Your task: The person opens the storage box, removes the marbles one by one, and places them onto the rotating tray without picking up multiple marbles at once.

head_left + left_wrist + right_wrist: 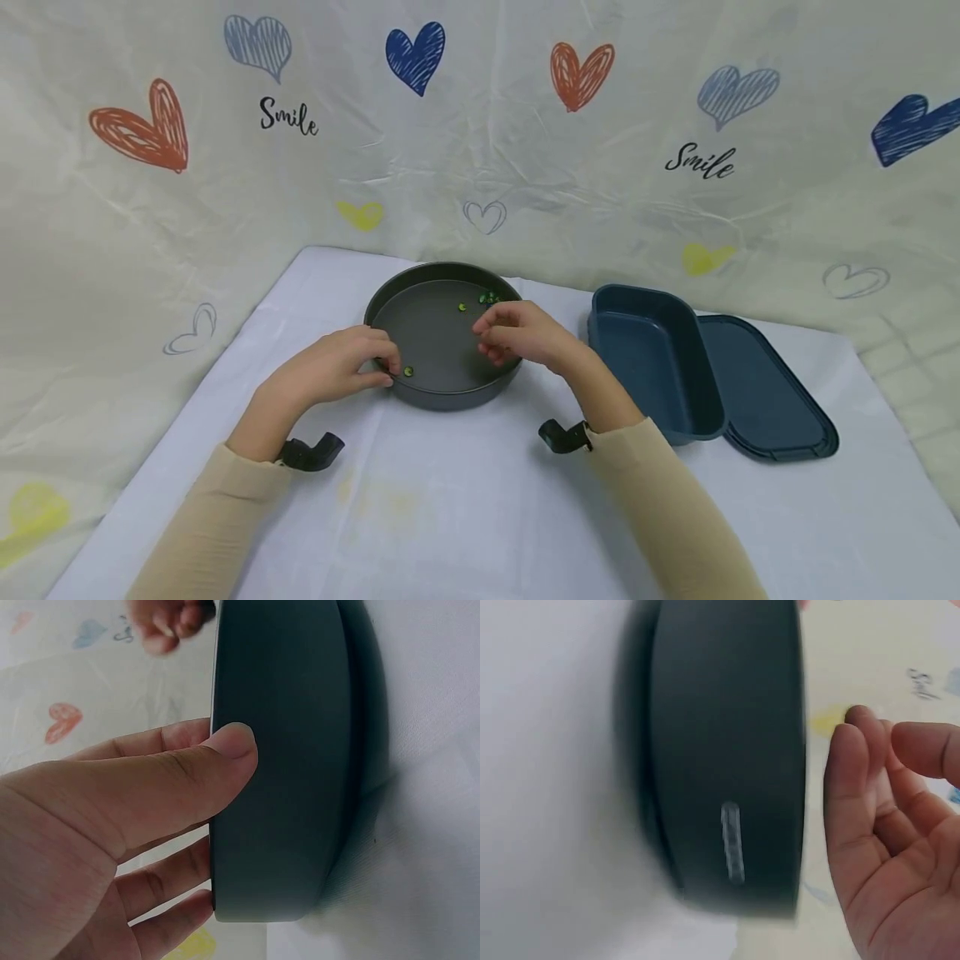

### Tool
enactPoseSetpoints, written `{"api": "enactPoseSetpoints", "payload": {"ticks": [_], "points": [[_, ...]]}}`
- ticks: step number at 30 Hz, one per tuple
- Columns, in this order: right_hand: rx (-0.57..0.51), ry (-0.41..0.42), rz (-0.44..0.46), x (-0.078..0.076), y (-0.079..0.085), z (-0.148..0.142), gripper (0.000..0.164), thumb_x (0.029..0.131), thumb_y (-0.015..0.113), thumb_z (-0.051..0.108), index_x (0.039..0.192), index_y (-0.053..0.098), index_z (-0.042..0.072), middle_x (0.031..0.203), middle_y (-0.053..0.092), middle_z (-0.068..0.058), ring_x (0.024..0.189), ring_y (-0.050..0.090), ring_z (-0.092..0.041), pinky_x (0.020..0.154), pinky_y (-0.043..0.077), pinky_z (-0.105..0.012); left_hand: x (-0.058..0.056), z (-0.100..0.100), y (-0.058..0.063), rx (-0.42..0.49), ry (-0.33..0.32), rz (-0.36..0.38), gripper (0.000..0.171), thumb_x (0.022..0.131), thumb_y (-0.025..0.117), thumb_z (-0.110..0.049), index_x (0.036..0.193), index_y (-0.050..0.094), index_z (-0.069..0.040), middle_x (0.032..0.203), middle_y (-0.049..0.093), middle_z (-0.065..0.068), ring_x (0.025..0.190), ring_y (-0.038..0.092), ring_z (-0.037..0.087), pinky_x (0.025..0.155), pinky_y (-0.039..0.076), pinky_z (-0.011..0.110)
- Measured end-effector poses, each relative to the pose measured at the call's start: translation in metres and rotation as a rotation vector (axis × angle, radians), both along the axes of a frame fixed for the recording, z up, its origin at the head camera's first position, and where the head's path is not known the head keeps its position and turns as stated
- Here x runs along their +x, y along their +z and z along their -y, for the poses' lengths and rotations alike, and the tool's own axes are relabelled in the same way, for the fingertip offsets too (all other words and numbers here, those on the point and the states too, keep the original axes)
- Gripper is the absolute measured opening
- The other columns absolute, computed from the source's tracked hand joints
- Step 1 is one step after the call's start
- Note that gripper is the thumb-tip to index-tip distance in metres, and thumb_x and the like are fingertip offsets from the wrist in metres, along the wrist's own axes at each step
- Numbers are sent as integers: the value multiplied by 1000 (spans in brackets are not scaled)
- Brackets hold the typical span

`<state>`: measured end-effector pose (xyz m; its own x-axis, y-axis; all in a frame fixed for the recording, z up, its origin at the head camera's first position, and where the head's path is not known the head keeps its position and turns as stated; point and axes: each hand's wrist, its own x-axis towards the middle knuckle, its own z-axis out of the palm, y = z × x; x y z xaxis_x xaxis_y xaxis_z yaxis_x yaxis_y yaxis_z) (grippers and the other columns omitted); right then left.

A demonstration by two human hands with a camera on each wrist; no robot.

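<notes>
A round dark grey pan (pixel 427 333) sits on the white-covered table in the head view. My left hand (pixel 348 362) grips its left rim; in the left wrist view the thumb (pixel 232 742) presses the outer wall and the other fingers reach over the rim. Over the pan's right side hangs my right hand (pixel 517 332), fingers loosely bent, with nothing visible between them. Several small shiny green pieces (pixel 489 297) cluster at the pan's far right. One green piece (pixel 462 307) lies just left of them, and another piece (pixel 408 372) is beside my left fingertips.
To the right stands a deep dark blue rectangular container (pixel 645 358). Its matching flat lid (pixel 772 392) lies beside it, partly behind the container. A backdrop (pixel 480 125) printed with hearts rises behind the table.
</notes>
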<state>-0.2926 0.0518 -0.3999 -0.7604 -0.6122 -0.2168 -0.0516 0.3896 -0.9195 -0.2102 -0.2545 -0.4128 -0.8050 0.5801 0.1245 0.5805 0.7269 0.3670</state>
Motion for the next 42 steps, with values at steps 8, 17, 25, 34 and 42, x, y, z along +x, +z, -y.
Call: {"api": "enactPoseSetpoints", "payload": {"ticks": [8, 17, 25, 34, 42], "points": [[-177, -69, -40, 26, 6, -82, 24, 100, 61, 15, 118, 61, 0, 101, 68, -18, 85, 67, -28, 82, 59, -37, 0, 2, 0, -10, 27, 4, 19, 84, 81, -16, 87, 67, -28, 89, 58, -18, 90, 60, 16, 81, 50, 32], [-234, -116, -122, 27, -4, -142, 23, 102, 58, 12, 118, 60, -4, 100, 68, -14, 87, 69, -23, 78, 60, -34, 3, -2, -1, -17, 45, 8, 19, 84, 81, -16, 88, 67, -28, 90, 59, -17, 91, 60, 15, 81, 50, 33], [-70, -210, -260, 26, -10, -170, 32, 102, 58, 17, 121, 58, -9, 103, 69, -17, 90, 70, -22, 76, 59, -31, 0, -3, 0, -16, 13, 9, 17, 85, 80, -15, 88, 68, -27, 89, 59, -16, 89, 60, 15, 81, 50, 31], [41, -213, -291, 20, -20, -171, 28, 103, 57, 19, 121, 62, -2, 106, 68, -19, 89, 67, -19, 77, 59, -30, 2, -2, -1, -40, 34, 4, 18, 85, 80, -17, 88, 67, -28, 89, 58, -17, 90, 58, 13, 81, 49, 31], [120, -197, -291, 18, -25, -168, 25, 102, 58, 18, 119, 63, 1, 105, 69, -17, 86, 67, -22, 76, 58, -31, 1, -3, -1, -29, 23, -6, 19, 84, 81, -16, 88, 67, -27, 89, 59, -16, 89, 59, 13, 80, 50, 31]]}}
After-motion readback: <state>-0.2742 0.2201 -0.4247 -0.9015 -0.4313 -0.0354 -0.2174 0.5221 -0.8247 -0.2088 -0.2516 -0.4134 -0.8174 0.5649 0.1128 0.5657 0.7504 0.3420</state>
